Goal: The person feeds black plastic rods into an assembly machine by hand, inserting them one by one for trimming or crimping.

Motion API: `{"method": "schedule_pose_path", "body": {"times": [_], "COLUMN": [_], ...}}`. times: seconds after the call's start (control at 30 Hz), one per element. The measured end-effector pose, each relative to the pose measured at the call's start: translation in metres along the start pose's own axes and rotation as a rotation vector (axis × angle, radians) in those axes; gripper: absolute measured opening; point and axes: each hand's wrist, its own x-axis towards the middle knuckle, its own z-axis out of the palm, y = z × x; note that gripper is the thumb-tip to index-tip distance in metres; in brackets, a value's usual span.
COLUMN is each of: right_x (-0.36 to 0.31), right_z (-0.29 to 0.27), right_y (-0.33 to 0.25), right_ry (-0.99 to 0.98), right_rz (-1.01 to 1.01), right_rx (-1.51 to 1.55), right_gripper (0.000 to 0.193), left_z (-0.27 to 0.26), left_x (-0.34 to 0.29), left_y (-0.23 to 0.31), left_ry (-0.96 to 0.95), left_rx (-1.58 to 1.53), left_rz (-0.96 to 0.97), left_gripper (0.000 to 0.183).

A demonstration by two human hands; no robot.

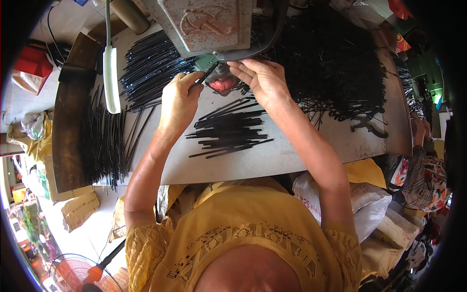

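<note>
Between the thumb and fingers of my left hand (181, 97) is a thin black rod (210, 72), slanting up toward the base of a grey machine (206, 27). My right hand (262, 80) is at the other side of that base, its fingertips drawn together near the black metal part. Whatever they pinch is too small or hidden to make out. Below the machine's working point sits a dark fitting with a red patch (222, 85). A loose pile of short black rods (228, 129) lies on the white tabletop (292, 153) between my forearms.
Bundled black rods (153, 68) lie left of the machine, with more rods (104, 141) along the brown curved side board (70, 121). A large black heap (331, 63) covers the right side. A white lamp (111, 80) hangs at left. Another person's arm (419, 130) shows at far right.
</note>
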Motion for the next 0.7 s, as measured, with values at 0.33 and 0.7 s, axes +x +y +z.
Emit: {"method": "schedule_pose_path", "body": {"times": [0.33, 0.7], "right_x": [-0.0009, 0.0004], "right_z": [0.0056, 0.0053], "right_y": [0.0022, 0.0050], "right_ry": [-0.002, -0.014], "right_rz": [-0.020, -0.056], "right_rx": [-0.032, -0.068], "right_gripper": [0.012, 0.011], "left_z": [0.0009, 0.0049], "left_x": [-0.0019, -0.0049], "left_y": [-0.0019, -0.0018], "left_ry": [0.017, 0.098], "left_rx": [0.002, 0.249], "left_rz": [0.022, 0.165], "left_gripper": [0.025, 0.025]}}
